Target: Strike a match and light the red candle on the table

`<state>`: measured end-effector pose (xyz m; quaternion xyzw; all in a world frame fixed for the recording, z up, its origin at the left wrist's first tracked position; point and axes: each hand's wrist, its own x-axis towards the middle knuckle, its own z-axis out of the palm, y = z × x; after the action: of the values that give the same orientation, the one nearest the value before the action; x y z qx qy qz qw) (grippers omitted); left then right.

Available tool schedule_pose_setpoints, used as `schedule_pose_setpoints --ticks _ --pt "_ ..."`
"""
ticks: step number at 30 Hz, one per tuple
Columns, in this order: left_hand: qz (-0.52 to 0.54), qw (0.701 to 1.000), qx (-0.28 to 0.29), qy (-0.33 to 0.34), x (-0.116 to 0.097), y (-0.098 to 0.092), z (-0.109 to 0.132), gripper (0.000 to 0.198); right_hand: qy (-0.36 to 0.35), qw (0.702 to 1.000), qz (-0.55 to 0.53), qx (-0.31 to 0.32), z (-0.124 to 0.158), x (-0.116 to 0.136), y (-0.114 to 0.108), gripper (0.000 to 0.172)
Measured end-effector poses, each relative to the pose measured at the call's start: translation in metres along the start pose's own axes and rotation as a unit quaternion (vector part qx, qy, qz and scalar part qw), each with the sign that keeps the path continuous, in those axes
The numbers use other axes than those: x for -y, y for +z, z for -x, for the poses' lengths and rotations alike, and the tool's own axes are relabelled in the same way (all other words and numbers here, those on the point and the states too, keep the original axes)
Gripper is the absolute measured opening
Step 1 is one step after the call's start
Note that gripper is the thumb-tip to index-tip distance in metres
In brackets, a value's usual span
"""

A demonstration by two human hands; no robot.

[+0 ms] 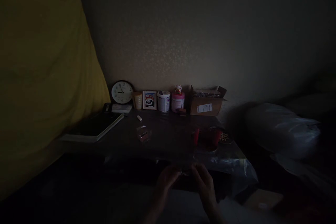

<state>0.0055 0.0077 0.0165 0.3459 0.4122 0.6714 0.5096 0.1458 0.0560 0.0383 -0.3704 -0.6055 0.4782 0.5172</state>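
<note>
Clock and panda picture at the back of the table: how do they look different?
The clock is round, while the panda picture is rectangular. The clock has a dark rim; the picture has a pale frame. The clock's pale face carries numbers and hands, whereas the picture shows a colourful panda. Both stand near the wall, facing the camera.

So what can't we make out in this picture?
All in the head view:
Small thing between left hand and right hand: dim, blurred, partly covered by them.
Label on the cardboard box: print too small.
Box's lower contents: hidden by its front wall.
Yellow cloth: cut off by left edge.
</note>
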Motion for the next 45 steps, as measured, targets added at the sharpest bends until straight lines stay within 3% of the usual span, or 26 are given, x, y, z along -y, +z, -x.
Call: schedule_pose_setpoints --ticks 9,15,23,26,32,41,45 --pt "-0.023 1.000 0.011 0.013 0.001 -0.001 -0.003 0.026 -0.034 0.997 0.065 0.009 0.003 -0.004 -0.001 0.027" --pt "-0.017 1.000 0.008 -0.002 -0.009 0.001 0.001 0.027 0.002 0.997 0.070 0.035 0.006 0.007 0.003 0.030" --pt "0.027 1.000 -0.005 0.011 0.014 -0.008 -0.008 0.024 -0.006 0.996 0.069 0.050 0.007 0.002 0.003 0.030" --pt "-0.008 0.999 -0.035 0.005 0.009 -0.006 -0.006 0.028 0.003 0.996 0.073 0.054 0.006 0.002 0.003 0.032" --pt "-0.027 0.999 -0.020 0.008 -0.009 0.000 0.004 0.031 0.029 0.995 0.072 0.067 0.007 0.007 0.005 0.037" --pt "-0.063 0.998 -0.019 0.007 -0.010 -0.002 0.003 0.034 0.015 0.995 0.078 0.064 0.005 0.002 0.004 0.034" --pt "-0.073 0.996 -0.045 0.012 -0.002 -0.006 -0.001 0.033 0.012 0.995 0.080 0.065 0.005 0.006 0.004 0.032"
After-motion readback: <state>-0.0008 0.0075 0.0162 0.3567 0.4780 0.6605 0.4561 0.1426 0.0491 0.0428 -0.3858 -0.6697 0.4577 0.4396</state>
